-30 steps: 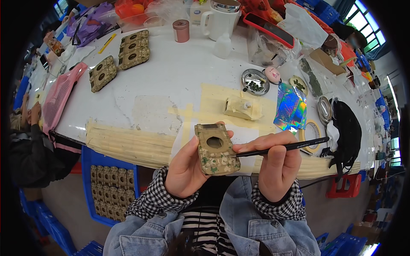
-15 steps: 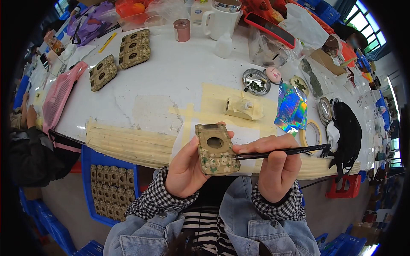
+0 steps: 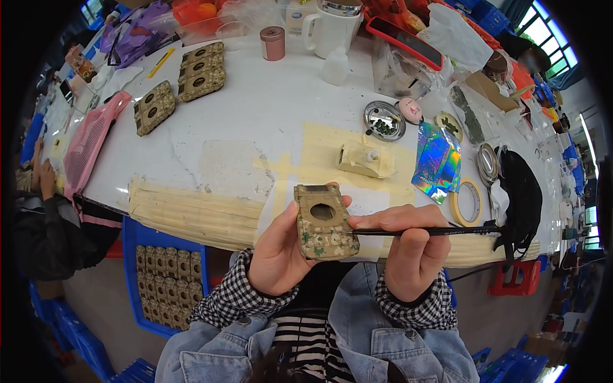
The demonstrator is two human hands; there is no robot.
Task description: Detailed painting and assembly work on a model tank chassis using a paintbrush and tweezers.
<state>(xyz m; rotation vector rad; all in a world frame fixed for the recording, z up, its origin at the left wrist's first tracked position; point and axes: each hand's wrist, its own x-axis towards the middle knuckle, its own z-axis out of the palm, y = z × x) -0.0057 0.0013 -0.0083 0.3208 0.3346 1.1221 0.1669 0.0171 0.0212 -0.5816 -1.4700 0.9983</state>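
Observation:
My left hand [image 3: 279, 253] grips a small camouflage-patterned case [image 3: 327, 236] with a round hole in its upper part and green, tan and brown blocky patches below. It is held up over the table's near edge, with the patterned side toward me. My right hand [image 3: 415, 252] pinches slim black tweezers [image 3: 447, 231], lying nearly level. Their tips reach the case's right side, just below the hole. Whether a piece is between the tips is too small to tell. Beyond the case, a cream-coloured block [image 3: 365, 159] sits on masking tape.
A metal dish [image 3: 384, 121] holds small dark green bits, near shiny holographic sheets [image 3: 437, 163] and a tape roll [image 3: 468, 202]. More camouflage cases [image 3: 201, 71] lie at the far left. A blue crate [image 3: 131, 281] below holds several cases. A white mug [image 3: 332, 32] stands at the back.
The tweezers' rear end has swung slightly down, so they lie more level, with the tips a little higher on the case. The case has turned very slightly in my left hand.

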